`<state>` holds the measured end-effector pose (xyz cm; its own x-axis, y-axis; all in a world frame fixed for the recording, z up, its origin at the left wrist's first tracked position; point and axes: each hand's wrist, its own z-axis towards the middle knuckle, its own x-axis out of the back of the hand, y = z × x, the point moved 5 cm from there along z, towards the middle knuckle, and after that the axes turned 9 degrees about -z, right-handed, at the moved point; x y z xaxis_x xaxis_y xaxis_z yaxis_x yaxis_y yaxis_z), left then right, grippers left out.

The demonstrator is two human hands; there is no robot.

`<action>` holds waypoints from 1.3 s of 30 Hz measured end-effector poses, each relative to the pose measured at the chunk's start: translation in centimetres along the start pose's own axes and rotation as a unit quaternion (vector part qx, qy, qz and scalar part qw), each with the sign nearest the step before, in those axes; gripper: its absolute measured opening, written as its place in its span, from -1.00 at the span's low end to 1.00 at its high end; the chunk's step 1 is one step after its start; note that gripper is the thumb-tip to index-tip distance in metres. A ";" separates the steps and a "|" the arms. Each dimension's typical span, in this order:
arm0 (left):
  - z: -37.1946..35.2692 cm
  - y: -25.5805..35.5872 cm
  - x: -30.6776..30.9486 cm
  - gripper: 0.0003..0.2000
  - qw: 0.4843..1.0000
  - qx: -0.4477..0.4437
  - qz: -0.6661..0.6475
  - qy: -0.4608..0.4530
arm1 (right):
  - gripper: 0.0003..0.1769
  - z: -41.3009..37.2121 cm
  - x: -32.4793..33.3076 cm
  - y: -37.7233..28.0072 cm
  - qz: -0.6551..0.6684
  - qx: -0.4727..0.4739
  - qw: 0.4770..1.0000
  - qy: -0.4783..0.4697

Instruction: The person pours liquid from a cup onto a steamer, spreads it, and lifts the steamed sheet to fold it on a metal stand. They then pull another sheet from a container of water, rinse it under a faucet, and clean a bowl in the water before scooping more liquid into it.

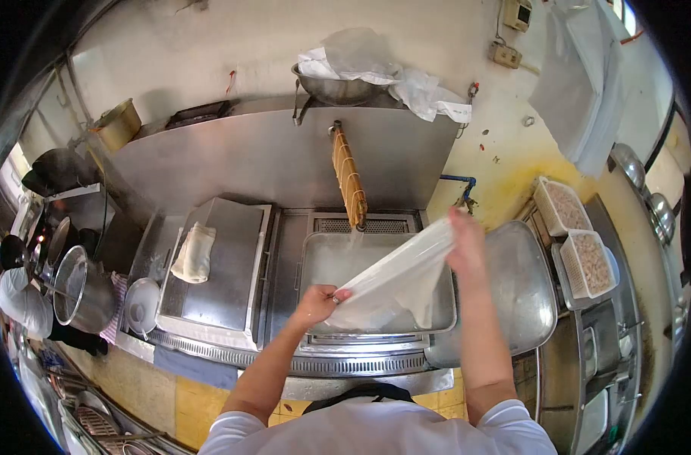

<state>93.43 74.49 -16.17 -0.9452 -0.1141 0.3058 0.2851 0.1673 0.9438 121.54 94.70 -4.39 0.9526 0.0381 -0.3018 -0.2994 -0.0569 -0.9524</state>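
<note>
White shirt (376,432), sheet (398,274) stretched between hands (317,305)

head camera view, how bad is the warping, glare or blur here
Head view: strong fisheye bend, corners black; head view: soft reflections on the steel cover; head view: right hand looks slightly blurred, left hand somewhat crisper.
</note>
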 end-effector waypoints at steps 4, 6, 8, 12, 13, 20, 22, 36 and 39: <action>-1.0 -0.1 2.6 -0.60 0.991 -0.028 0.127 0.028 | -0.80 -1.5 1.6 -6.6 0.063 0.021 0.998 0.013; -1.1 -1.0 3.6 -0.60 0.994 -0.024 0.098 0.043 | -0.79 -1.1 3.4 -7.9 0.020 0.051 0.998 0.014; -0.5 -4.0 4.2 -0.59 0.997 -0.021 0.051 0.058 | -0.83 -3.2 2.3 -9.5 -0.007 0.077 0.997 0.007; 0.6 -7.4 6.0 -0.64 0.974 0.094 0.207 -0.002 | -0.75 -3.2 3.6 -7.7 -0.192 0.111 0.975 -0.031; 1.5 -7.5 5.6 -0.59 0.970 0.023 0.241 0.017 | -0.78 -4.3 2.4 -6.9 -0.236 0.091 0.966 -0.049; 5.1 6.0 -1.8 -0.41 0.988 -0.120 -0.068 -0.070 | -0.80 -7.3 -8.9 5.3 -0.427 0.005 0.826 -0.367; 6.1 7.0 -2.0 -0.51 0.993 -0.041 -0.014 -0.106 | -0.78 -5.9 -9.4 7.1 -0.398 -0.011 0.852 -0.341; 3.8 11.0 1.6 -0.86 0.960 -0.250 0.008 0.124 | -0.75 -6.7 -9.9 11.4 -0.401 -0.058 0.826 -0.392; 1.4 15.5 4.2 -0.89 0.920 -0.335 -0.040 0.202 | -0.74 -7.6 -7.7 10.3 -0.537 0.041 0.761 -0.363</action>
<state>93.68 77.94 -0.39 -0.8700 -0.4767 0.1260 0.3786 -0.4821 0.7901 111.51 86.26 -11.52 0.3788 0.5609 0.7361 0.6003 0.4565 -0.6567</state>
